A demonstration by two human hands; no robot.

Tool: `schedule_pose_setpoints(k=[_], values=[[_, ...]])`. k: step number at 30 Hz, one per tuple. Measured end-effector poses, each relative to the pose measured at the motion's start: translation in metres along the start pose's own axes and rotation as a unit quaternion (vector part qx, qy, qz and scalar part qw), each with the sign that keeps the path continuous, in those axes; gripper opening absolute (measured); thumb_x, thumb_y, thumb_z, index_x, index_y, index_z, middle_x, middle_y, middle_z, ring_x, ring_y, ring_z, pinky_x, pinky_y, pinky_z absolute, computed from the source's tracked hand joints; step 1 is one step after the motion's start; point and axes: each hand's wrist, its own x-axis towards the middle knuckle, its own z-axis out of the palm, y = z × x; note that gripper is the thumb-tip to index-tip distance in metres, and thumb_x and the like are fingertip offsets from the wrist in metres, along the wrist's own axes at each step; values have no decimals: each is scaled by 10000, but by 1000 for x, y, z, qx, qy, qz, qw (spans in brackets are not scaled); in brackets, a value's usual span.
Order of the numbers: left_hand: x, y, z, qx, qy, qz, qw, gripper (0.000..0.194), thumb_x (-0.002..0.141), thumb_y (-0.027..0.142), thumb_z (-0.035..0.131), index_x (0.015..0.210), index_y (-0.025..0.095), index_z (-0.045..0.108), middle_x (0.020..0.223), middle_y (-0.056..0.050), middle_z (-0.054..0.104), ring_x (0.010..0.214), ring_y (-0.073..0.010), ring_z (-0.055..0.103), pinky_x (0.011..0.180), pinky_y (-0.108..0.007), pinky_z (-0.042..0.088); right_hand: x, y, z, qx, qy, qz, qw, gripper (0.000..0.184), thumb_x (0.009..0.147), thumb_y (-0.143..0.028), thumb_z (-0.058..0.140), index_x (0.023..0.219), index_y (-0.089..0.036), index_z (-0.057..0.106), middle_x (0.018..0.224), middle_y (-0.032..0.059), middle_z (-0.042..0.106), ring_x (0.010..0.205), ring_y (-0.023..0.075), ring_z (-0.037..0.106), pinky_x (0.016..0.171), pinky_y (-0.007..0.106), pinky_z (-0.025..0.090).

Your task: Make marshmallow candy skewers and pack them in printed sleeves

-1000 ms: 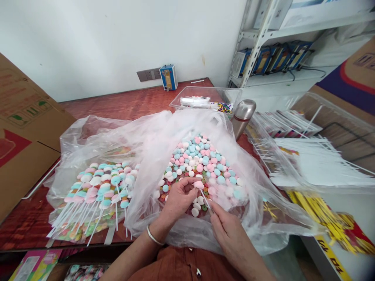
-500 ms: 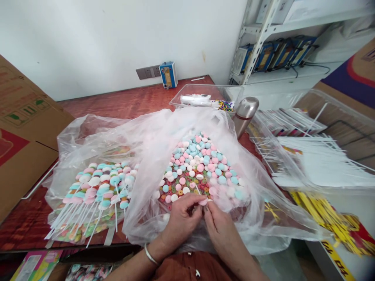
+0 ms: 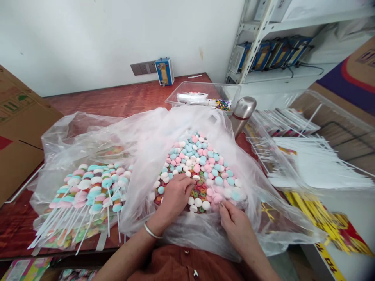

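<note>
The right hand [image 3: 236, 222] is being held pinched beside pink sweets [image 3: 217, 198]; whether anything is gripped cannot be told. The left hand [image 3: 175, 194] is being held curled over loose sweets [image 3: 198, 202], its grip hidden. Around both, sweets are apparently being gathered within reach by the bag [image 3: 146, 156].

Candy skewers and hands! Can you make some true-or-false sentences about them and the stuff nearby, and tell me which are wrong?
1. The candy skewers lie left of both hands. True.
2. The hands are clasped together. False: the left hand and right hand are apart.
3. A bracelet is on the left wrist. True.
4. All the loose round candies are blue. False: the round candies include pink and white ones.
</note>
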Motion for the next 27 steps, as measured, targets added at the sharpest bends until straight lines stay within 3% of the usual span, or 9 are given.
schedule_pose_setpoints(k=[5,8,11,13,16,18,21,23,27], values=[[5,8,12,53,-72,66,994,88,877,199,616,903,198,699,898,-47,684,897,-202,590,852,-363,446,2,11,0,2,8,1,1000,315,899,-423,340,680,-233,462,572,-14,515,564,179,512,551,263,350],[2,11,13,80,-96,72,990,147,841,185,658,980,211,697,975,-51,691,956,-220,591,886,-392,432,2,13,-1,5,2,-14,1000,317,910,-421,344,680,-234,456,574,-23,500,567,172,508,550,253,354],[0,12,12,58,-93,61,992,101,862,182,627,904,218,711,956,-50,698,953,-215,598,879,-386,433,-2,10,-4,-12,-6,-42,999,325,919,-413,356,657,-237,430,569,-26,500,559,165,508,544,247,349],[-1,13,10,1,-69,33,997,126,883,188,595,852,212,714,919,-50,708,920,-203,612,859,-365,447,-6,6,-6,-24,-13,-58,998,328,932,-405,359,662,-234,433,576,-24,517,555,161,515,548,247,350],[0,15,7,-134,-15,-70,988,129,867,188,596,864,212,722,899,-38,733,863,-182,645,815,-327,485,-14,-1,-6,-24,-25,-68,997,332,953,-396,344,688,-229,453,599,-19,536,571,162,532,564,250,359],[2,16,5,-232,-16,-167,958,111,833,212,622,876,201,723,843,-31,743,774,-171,662,726,-298,510,-19,-5,-5,-17,-34,-72,997,333,962,-391,334,695,-229,450,596,-24,524,569,159,528,561,249,353],[4,19,4,-343,-65,-268,898,157,789,283,662,860,151,710,685,-28,710,600,-144,635,569,-248,489,-22,-9,-3,-14,-47,-79,996,324,964,-375,332,689,-231,424,584,-37,491,557,151,506,553,248,337],[3,21,5,-379,-82,-277,879,204,774,319,678,848,130,701,652,-27,690,560,-129,616,529,-225,469,-21,-10,-1,-20,-50,-75,996,322,963,-370,333,684,-231,416,584,-38,485,560,151,498,556,248,332],[-2,22,6,-391,-96,-224,887,228,772,326,694,874,122,685,733,-45,708,623,-136,638,565,-228,488,-18,-11,1,-17,-48,-77,996,325,965,-366,334,686,-227,426,594,-34,500,570,149,493,559,246,333]])
